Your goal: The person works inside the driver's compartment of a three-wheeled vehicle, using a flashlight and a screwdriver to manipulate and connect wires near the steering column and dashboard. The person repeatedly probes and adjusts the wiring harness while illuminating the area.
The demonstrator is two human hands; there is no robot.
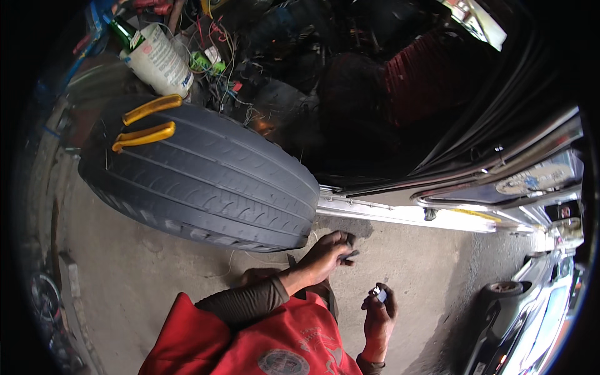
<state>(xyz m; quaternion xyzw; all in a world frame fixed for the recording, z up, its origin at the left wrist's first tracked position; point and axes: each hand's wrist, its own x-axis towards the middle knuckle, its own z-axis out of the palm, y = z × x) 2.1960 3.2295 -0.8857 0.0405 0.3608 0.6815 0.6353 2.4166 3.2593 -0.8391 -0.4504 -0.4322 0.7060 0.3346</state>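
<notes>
My left hand (328, 257) is in front of the tire's right end, its fingers curled together. A small dark bit shows at the fingertips, too unclear to name. Lower and to the right, my right hand (380, 315) is closed around a small lighter-like object (380, 296) with a shiny metal top and grey-blue body. The big black tire (212, 175) lies with its tread toward me. A pair of pliers (149, 134) with spread yellow handles rests on its upper left; the jaws are hard to make out against the dark rubber.
Behind the tire, a white printed container (161, 62) holds a green bottle (127, 34). Tangled wires (222, 78) run beside it toward a dark vehicle interior. An open vehicle door (500, 181) extends right above the concrete floor (406, 262). A dark car (519, 312) stands farther right.
</notes>
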